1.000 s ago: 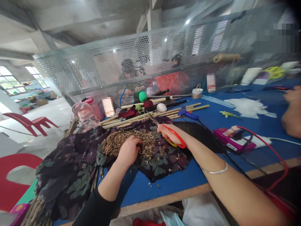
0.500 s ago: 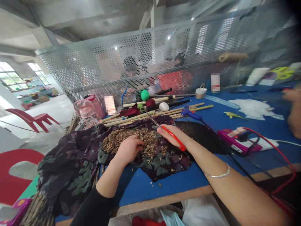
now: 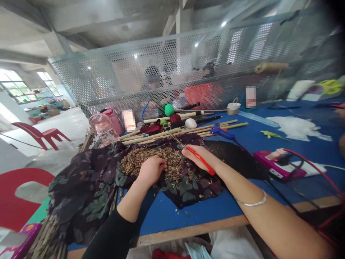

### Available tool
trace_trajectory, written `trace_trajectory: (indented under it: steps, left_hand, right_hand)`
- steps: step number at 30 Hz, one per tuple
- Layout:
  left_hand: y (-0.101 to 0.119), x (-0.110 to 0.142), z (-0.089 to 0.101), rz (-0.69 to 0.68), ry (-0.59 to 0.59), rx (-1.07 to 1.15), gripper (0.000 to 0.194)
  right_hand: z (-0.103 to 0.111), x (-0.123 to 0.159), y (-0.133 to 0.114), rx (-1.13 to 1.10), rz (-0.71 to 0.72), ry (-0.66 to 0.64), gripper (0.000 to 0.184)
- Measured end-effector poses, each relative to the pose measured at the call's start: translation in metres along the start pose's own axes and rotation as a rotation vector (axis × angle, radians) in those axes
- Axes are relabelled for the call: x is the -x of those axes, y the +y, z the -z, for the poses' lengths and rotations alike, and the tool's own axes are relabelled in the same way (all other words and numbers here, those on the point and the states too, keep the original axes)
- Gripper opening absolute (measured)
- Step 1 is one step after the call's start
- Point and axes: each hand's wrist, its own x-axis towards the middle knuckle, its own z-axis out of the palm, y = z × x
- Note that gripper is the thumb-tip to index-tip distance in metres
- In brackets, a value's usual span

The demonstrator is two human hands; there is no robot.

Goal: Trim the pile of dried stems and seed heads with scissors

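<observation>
My right hand (image 3: 207,154) grips a pair of scissors (image 3: 202,161) with red handles; their metal blades point away to the upper left. Over the near right side of a pile of small brown dried pieces (image 3: 137,160), my left hand (image 3: 152,170) is closed, its fingers pinched together. Whatever lies between those fingertips is too small or hidden. The pile rests on a dark cloth with a grey-green leaf pattern (image 3: 185,190), spread over the blue tabletop (image 3: 159,219). Loose crumbs lie on the cloth and near the table's front edge.
Behind the pile lie several thin sticks (image 3: 151,136), a green ball (image 3: 169,109), a white ball (image 3: 191,123) and a blue glue gun (image 3: 223,133). Right stands a magenta power strip (image 3: 280,169) with cables. A pink bag (image 3: 104,127) stands left. Another person's hand (image 3: 340,112) shows far right.
The view has shifted slightly, so everything sits a little further right. My two hands keep nearly the same pose over the pile. The other person's hand at the right has moved mostly out of view.
</observation>
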Motion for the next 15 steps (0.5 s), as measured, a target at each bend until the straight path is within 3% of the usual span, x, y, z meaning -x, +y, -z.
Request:
trace_trajectory:
  steps: [4,7,10,15]
  left_hand:
    - [-0.003,-0.007,-0.005,0.317,0.191,0.494,0.014]
    - [-0.001,-0.010,-0.006,0.542,0.214,1.013,0.016]
    - [0.003,-0.012,-0.006,0.591,0.224,1.368,0.009]
    - [0.007,-0.010,-0.007,0.596,0.175,1.443,0.007]
  right_hand:
    - [-0.004,0.000,0.000,0.035,0.003,0.017,0.042]
    - [-0.011,0.000,-0.002,0.084,0.004,0.072,0.039]
    - [-0.018,0.001,-0.003,0.163,-0.005,0.101,0.043]
    - [-0.022,0.003,-0.004,0.252,0.033,0.016,0.050]
